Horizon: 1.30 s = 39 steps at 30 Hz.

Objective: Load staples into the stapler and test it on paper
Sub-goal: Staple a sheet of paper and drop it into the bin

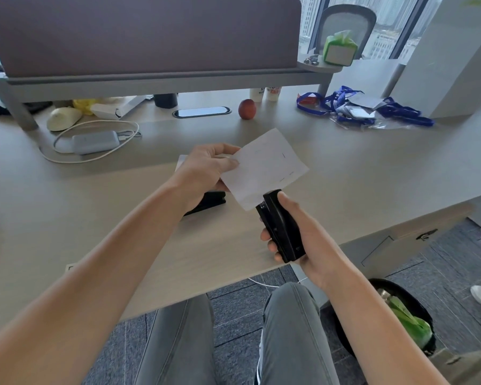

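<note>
1 head-worn wide-angle view is looking forward and down from a seated person's position, facing a desk (122, 245) edge and a divider (139, 37) beyond. Both forearms are reaching in from the bottom corners, close to the lens; knees are showing at the bottom edge.

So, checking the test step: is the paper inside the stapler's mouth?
In: the white paper sheet's lower edge disappears into the black stapler.
</note>
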Tool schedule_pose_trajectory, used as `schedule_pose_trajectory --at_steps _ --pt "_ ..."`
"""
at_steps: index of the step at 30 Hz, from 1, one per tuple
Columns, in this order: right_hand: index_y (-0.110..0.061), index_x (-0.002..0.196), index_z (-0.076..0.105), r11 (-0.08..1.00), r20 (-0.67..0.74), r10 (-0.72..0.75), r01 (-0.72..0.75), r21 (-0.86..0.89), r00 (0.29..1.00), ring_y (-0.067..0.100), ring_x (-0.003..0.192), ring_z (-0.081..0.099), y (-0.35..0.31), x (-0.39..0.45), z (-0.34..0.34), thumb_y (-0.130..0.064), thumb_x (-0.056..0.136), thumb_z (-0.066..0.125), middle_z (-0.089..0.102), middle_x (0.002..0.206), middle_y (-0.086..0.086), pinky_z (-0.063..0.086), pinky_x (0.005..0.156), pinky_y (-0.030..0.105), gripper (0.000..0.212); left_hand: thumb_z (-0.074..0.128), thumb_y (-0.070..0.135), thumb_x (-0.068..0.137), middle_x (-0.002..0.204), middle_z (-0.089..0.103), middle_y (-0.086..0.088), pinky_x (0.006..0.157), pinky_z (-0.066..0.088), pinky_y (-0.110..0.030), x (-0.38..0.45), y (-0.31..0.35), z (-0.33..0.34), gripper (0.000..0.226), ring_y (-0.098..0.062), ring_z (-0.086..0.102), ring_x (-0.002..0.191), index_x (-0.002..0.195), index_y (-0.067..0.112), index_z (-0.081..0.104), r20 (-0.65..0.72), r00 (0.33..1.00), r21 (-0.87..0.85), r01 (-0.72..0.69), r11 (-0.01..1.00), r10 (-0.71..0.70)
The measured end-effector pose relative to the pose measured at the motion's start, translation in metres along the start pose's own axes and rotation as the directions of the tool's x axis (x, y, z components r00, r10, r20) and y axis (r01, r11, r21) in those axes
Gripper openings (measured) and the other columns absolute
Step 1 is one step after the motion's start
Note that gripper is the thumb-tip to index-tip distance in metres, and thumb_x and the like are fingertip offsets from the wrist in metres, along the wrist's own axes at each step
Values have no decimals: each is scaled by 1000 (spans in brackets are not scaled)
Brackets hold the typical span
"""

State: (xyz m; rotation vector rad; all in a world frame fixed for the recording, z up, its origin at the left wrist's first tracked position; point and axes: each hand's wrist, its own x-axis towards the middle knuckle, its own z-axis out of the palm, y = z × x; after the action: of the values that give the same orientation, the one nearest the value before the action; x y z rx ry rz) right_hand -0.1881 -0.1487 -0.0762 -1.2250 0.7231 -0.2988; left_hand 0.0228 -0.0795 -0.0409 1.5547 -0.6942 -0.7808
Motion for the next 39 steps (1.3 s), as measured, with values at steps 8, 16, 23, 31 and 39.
schedule_pose_trajectory --at_steps 8,16,23,31,39 --pt "-9 113 75 1000 -26 13 -13 24 1000 23 67 67 -1 -1 -3 -65 90 60 77 90 16 54 64 35 62 61 5 96 103 77 -12 75 64 -45 -5 6 -4 21 -27 75 93 105 19 73 1 997 112 -74 991 75" --pt "-8 106 75 1000 2 -7 7 -20 1000 24 67 65 1 1 7 -64 89 63 76 91 17 52 63 36 60 59 5 97 104 77 -14 67 61 -33 -15 10 1 21 -25 75 91 110 15 72 89 993 79 -89 993 82" --pt "-2 102 71 990 0 -127 127 -57 992 24 61 59 5 -1 10 -58 97 57 73 85 18 48 55 32 58 63 13 96 105 75 -17 70 63 -41 -13 -2 2 19 -28 71 89 110 17 75 59 994 110 -102 989 96" --pt "-7 84 73 983 -111 -161 150 -104 981 24 52 60 5 2 12 -58 93 63 75 78 20 47 49 30 52 71 20 92 93 71 -16 60 58 -33 -27 -16 13 26 -23 66 72 111 3 66 -41 996 -159 68 985 -75" --pt "-4 81 75 981 -142 -149 129 -143 979 23 50 60 8 6 15 -58 92 65 75 74 18 47 48 28 56 66 14 94 79 67 -9 56 53 -28 -44 -49 29 20 -13 64 63 98 -5 69 -190 981 -27 28 999 -33"
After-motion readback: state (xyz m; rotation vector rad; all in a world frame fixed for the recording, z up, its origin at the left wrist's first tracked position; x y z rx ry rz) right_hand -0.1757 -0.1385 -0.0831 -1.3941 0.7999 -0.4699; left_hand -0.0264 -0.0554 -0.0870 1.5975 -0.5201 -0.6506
